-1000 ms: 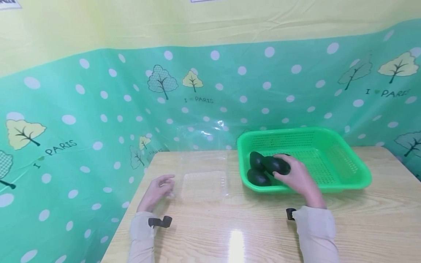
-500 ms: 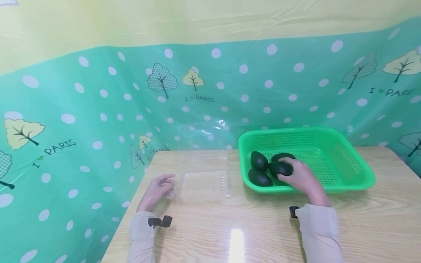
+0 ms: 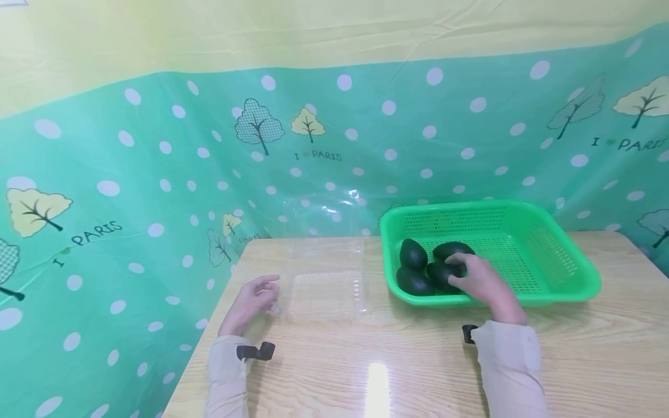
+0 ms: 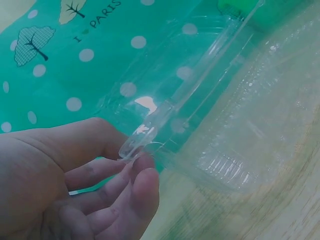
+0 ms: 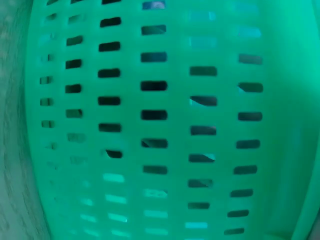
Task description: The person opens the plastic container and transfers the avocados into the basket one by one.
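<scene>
In the head view, my right hand (image 3: 483,284) is inside the green basket (image 3: 572,278), thumb and fingers around the right end of a dark avocado (image 3: 441,275). This avocado sits among several others: one avocado (image 3: 413,254) at back left, one (image 3: 414,282) at front left, one (image 3: 453,251) behind. My left hand (image 3: 254,303) pinches a corner of a clear plastic clamshell container (image 4: 235,170), whose lid stands raised. The right wrist view is filled by the basket's slotted wall (image 5: 175,130), which hides the right hand there.
Container and basket stand on a light wooden table (image 3: 418,360), the basket to the right. Close behind them hangs a green dotted plastic sheet (image 3: 324,122), which also covers the left side. A bright light reflection lies on the table front.
The right hand has lowered the avocado from above the others into the gap between them, then drawn slightly right. The left hand keeps its place at the container.
</scene>
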`<state>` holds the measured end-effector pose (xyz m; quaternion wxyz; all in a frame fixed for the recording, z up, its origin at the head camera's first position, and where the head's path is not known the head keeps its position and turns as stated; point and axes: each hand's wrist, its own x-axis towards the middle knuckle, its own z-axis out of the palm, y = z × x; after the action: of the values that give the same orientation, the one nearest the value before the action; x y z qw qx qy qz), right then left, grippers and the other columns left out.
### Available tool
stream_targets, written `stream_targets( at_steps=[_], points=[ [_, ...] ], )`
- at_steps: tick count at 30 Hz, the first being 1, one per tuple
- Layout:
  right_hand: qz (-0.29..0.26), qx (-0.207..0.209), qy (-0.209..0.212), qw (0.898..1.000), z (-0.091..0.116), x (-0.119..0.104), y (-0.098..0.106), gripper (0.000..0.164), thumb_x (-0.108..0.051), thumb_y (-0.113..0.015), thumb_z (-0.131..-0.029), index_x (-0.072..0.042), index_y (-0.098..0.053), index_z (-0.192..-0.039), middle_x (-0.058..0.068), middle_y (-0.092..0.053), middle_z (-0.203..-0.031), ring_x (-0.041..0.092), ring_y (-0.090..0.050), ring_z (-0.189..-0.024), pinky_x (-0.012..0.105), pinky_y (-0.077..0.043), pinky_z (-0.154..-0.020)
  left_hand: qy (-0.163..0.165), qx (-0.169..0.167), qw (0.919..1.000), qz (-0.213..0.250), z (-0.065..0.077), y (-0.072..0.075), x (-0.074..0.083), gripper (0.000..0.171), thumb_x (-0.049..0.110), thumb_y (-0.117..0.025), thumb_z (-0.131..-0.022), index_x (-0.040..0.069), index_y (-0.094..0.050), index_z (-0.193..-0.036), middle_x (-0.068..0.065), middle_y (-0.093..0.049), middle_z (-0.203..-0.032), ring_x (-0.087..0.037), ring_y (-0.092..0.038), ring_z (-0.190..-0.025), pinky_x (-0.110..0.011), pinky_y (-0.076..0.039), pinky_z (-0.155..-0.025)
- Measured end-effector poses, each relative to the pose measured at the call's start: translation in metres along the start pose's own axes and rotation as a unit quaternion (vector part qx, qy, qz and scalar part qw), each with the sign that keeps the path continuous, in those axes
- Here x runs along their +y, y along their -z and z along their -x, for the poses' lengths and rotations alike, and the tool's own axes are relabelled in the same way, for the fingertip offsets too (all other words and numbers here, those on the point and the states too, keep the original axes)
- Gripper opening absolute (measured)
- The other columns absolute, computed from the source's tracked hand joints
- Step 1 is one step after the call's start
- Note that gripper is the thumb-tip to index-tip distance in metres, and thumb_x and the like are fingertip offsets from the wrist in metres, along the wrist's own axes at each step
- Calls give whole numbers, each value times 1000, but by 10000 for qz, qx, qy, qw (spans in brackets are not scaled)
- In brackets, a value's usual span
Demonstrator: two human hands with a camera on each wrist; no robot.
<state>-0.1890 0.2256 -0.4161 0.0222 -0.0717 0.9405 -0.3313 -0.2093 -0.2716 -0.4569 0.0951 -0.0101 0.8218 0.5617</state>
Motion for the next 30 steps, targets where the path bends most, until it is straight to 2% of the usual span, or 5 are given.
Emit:
stream_targets(
  at_steps=[8,12,19,25,30],
  points=[
    [152,502,80,9986,-1,-3,-2,46,-14,-61,-94,6,-52,-135,32,-52,-132,49,-53,-118,64,-47,-95,-127,-87,9999,-78,-7,-3,-1,49,15,-60,-97,5,-48,-144,-26,-59,-127,-28,-65,-95,-34,-59,-80],
    [370,771,340,9958,-2,-10,-6,43,-13,-62,-93,5,-55,-132,30,-53,-131,49,-52,-119,65,-46,-96,-25,-93,9999,-89,-9,-4,-2,49,16,-60,-97,7,-49,-144,-25,-58,-128,-29,-64,-99,-34,-59,-79],
    [804,1223,811,9859,-2,-27,-13,38,-12,-65,-91,2,-60,-126,24,-59,-126,44,-55,-117,63,-51,-89,-137,-59,9985,-523,-8,1,8,50,23,-58,-99,8,-47,-145,-23,-52,-138,-32,-65,-98,-38,-53,-91],
    [949,1427,1191,9780,3,-32,-16,32,-12,-68,-90,-2,-65,-120,17,-66,-118,37,-62,-108,54,-56,-80,-186,236,9983,-492,-4,7,21,48,19,-54,-101,2,-45,-145,-28,-45,-145,-43,-62,-112,-47,-51,-101],
    [969,1637,1534,9697,9,-34,-19,30,-12,-70,-88,-4,-67,-117,13,-68,-114,33,-64,-102,48,-58,-72,-282,502,9969,-528,2,6,33,44,19,-53,-102,3,-48,-143,-21,-48,-145,-38,-55,-124,-47,-49,-104]
  ],
)
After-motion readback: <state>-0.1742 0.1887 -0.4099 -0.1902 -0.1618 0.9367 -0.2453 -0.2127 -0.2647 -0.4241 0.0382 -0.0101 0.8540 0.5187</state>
